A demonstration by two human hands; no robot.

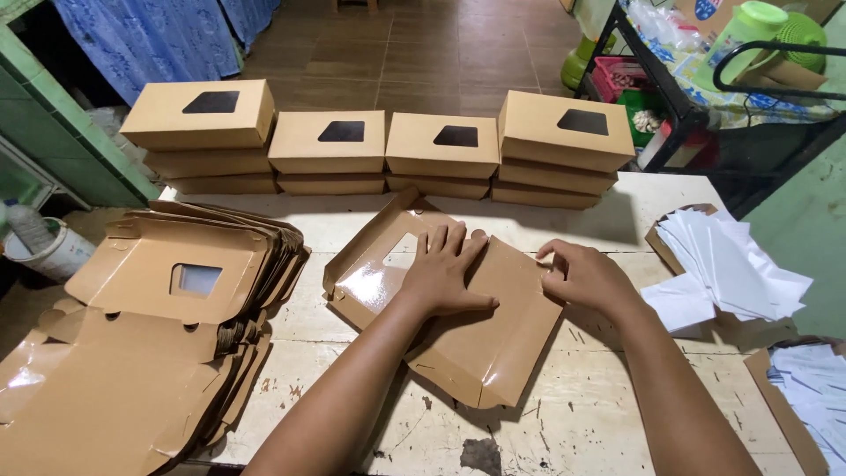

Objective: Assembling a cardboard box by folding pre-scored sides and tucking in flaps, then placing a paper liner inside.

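- a flat brown box blank (458, 326) lies glossy side up at the middle of the pale bench (582, 423), one corner near the front edge.
- left hand (445, 273) presses flat on the blank, fingers together and extended; right hand (586, 278) rests on its right flap, fingers curled, tips pinching the fold edge.
- progress, as a judgement: this blank is barely begun (sides not yet raised).
- done: folded window boxes (379, 145) stacked in four piles along the far edge.
- left: a thick stack of blanks (167, 326) overhanging the bench's left edge.
- white paper sheets (731, 273) crowd the right edge; open room lies only in front of the hands.
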